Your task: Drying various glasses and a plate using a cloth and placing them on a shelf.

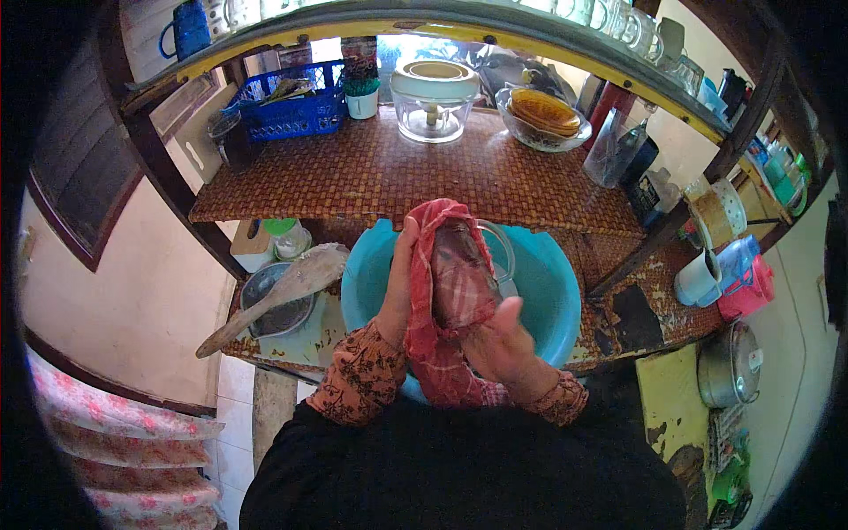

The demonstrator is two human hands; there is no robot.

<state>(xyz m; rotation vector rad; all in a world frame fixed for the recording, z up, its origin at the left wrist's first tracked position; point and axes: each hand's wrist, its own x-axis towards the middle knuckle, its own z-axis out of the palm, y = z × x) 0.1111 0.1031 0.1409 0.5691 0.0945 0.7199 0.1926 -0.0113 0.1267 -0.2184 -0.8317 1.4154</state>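
Note:
My left hand (396, 278) grips a red checked cloth (424, 311) wrapped around a clear glass vessel (464, 278). The glass is tilted, and the cloth shows through its wall. Beside its right side a clear curved handle (507, 248) is visible; I cannot tell whether it belongs to this glass. My right hand (500, 344) touches the cloth at the near end of the glass, thumb raised and slightly blurred. The fingers of that hand are partly hidden by cloth. Both hands are above a turquoise plastic basin (560, 298), and the cloth's loose end hangs towards my body.
Left of the basin, a wooden rice paddle (285, 295) lies across a grey bowl (265, 324). The woven-pattern shelf (371, 179) ahead holds a blue basket (288, 109), a lidded glass bowl (434, 103) and amber plates (543, 112). Glass mugs (596, 20) line the upper shelf.

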